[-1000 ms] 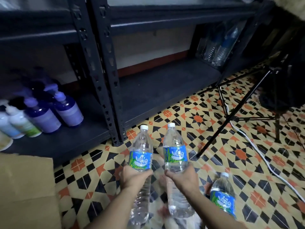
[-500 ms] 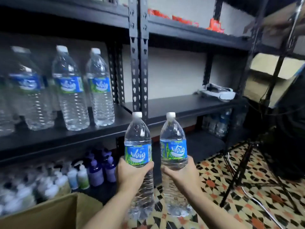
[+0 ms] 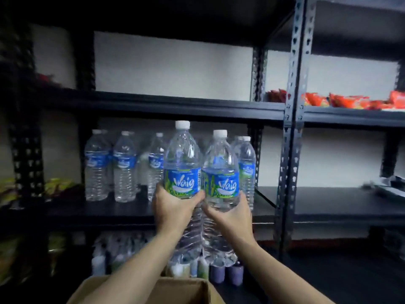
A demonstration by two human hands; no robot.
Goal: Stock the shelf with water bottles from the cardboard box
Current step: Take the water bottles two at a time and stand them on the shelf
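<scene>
My left hand (image 3: 173,208) grips a clear water bottle (image 3: 183,163) with a blue label and white cap, held upright. Right beside it, my right hand (image 3: 232,216) grips a second, matching bottle (image 3: 221,170); the two bottles touch. Both are raised in front of the middle shelf (image 3: 98,210) of the black metal rack, where several water bottles (image 3: 123,166) stand in a row. The cardboard box (image 3: 182,290) shows its open top edge at the bottom, below my forearms.
A perforated steel upright (image 3: 291,132) divides this bay from the right bay, whose middle shelf (image 3: 328,202) holds a pale object at its far right. Red snack packs (image 3: 341,100) lie on the upper right shelf. Small lotion bottles (image 3: 225,274) stand on the bottom shelf.
Both hands have lifted the two bottles from floor level up to the middle shelf. My view has swung up and left from the tiled floor to face the shelf bay with the bottles.
</scene>
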